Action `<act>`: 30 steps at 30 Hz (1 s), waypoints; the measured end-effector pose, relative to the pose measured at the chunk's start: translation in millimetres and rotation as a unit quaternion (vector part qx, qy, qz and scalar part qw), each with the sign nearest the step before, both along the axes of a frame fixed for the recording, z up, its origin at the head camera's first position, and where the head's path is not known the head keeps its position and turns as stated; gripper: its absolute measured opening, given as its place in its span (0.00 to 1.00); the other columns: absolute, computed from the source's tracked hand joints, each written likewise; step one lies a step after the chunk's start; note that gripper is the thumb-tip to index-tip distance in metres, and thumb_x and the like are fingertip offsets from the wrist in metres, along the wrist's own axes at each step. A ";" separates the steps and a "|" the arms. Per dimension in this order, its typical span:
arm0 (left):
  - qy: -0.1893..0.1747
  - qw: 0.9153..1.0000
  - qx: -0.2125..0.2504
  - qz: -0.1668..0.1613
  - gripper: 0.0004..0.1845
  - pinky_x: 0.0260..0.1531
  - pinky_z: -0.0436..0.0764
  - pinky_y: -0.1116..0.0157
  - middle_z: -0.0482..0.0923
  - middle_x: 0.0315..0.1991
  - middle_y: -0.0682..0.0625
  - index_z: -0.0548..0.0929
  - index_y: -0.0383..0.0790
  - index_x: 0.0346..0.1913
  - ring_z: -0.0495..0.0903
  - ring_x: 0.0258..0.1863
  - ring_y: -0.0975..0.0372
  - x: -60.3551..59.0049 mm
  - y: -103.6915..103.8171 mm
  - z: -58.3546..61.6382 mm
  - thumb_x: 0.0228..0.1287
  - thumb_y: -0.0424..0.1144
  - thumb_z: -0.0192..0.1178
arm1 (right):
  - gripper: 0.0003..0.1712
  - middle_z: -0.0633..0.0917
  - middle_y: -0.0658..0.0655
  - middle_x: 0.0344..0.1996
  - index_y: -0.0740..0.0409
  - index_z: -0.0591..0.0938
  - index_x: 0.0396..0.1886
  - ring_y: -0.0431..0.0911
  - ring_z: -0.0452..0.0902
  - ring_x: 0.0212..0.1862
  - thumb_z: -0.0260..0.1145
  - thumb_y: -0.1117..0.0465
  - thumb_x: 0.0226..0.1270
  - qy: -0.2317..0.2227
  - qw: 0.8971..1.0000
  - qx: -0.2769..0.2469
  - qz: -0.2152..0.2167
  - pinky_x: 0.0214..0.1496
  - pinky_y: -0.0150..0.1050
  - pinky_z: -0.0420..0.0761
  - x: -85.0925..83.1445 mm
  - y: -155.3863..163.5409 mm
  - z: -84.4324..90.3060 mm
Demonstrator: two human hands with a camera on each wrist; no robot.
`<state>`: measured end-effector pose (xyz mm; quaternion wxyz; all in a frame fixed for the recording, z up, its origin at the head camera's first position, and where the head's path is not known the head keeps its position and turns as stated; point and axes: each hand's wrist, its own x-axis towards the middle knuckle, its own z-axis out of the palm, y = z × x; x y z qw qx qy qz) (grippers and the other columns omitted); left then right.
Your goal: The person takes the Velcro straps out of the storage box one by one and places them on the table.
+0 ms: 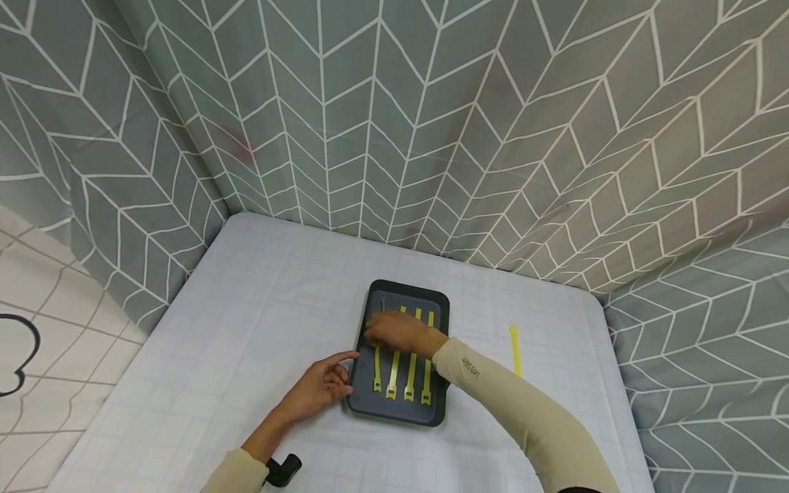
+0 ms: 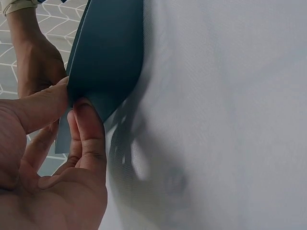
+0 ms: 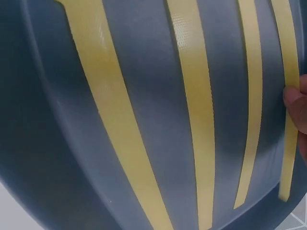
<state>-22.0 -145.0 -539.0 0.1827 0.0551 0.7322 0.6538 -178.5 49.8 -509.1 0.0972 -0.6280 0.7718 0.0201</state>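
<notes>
A dark tray [image 1: 439,409] lies on the white-covered table [image 1: 246,329] with several yellow strips [image 1: 409,375] laid side by side in it. My left hand [image 1: 323,385] is at the tray's left edge; in the left wrist view its thumb and fingers [image 2: 86,129] pinch the tray's rim [image 2: 110,52]. My right hand [image 1: 388,330] reaches over the tray from the right and covers the strips' middles. In the right wrist view one fingertip [image 3: 296,103] touches the outermost strip [image 3: 288,143] on the tray floor [image 3: 148,96].
One more yellow strip [image 1: 514,349] lies on the table to the right of the tray. Grey patterned curtains [image 1: 394,123] close off the back and both sides. A black wrist mount [image 1: 283,470] shows at the bottom edge.
</notes>
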 end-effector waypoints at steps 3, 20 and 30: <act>-0.004 1.000 0.011 0.000 0.34 0.28 0.73 0.74 0.72 0.39 0.41 0.66 0.29 0.71 0.74 0.29 0.66 1.4 0.6 -0.5 0.62 0.24 0.64 | 0.06 0.81 0.46 0.35 0.47 0.85 0.36 0.38 0.73 0.37 0.65 0.63 0.72 0.016 1.000 0.003 0.010 0.38 0.30 0.76 3.4 0.6 1.0; 0.004 0.999 0.033 -0.013 0.34 0.29 0.72 0.73 0.70 0.40 0.40 0.64 0.26 0.72 0.71 0.28 0.67 2.6 0.5 -1.2 0.64 0.24 0.63 | 0.10 0.83 0.48 0.40 0.51 0.84 0.40 0.40 0.77 0.45 0.64 0.71 0.70 -0.076 0.995 -0.039 -0.042 0.44 0.31 0.79 -2.2 11.5 29.5; 0.006 1.000 0.023 -0.013 0.35 0.29 0.72 0.73 0.70 0.40 0.40 0.64 0.27 0.72 0.70 0.28 0.67 1.8 0.5 0.8 0.64 0.25 0.64 | 0.07 0.85 0.50 0.42 0.56 0.86 0.42 0.41 0.81 0.47 0.63 0.68 0.72 -0.115 0.987 -0.099 -0.056 0.51 0.34 0.80 -7.9 27.0 35.3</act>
